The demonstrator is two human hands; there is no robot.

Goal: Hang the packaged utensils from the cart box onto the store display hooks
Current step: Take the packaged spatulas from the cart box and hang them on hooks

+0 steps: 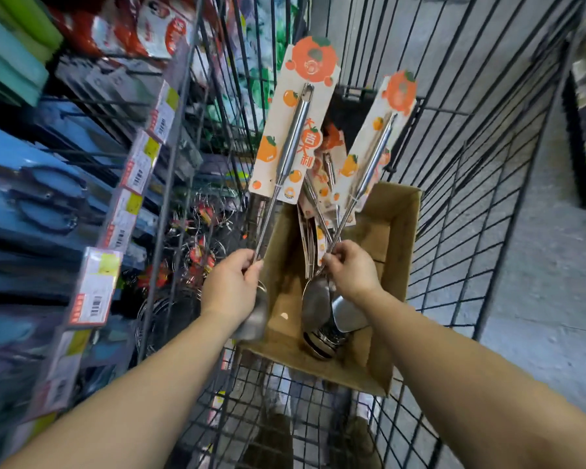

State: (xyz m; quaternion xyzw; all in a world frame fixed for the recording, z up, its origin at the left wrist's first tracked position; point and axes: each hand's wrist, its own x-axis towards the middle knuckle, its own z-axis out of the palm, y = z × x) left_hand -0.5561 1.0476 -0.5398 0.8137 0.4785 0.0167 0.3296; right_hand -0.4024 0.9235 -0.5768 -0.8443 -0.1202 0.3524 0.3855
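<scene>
My left hand grips the thin shaft of a steel utensil held upright, its cream backing card printed with oranges. My right hand pinches the shaft of a second carded utensil just above its spoon bowl, over the open cardboard box. The box sits in a black wire cart and holds several more carded utensils leaning together. The display hooks stick out from the shelving on the left, loaded with blue packaged goods.
Price tags hang along the shelf rails at left. Wire racks and red-tagged metal items fill the lower shelf beside the cart. Grey floor lies to the right, and shoes show below the cart mesh.
</scene>
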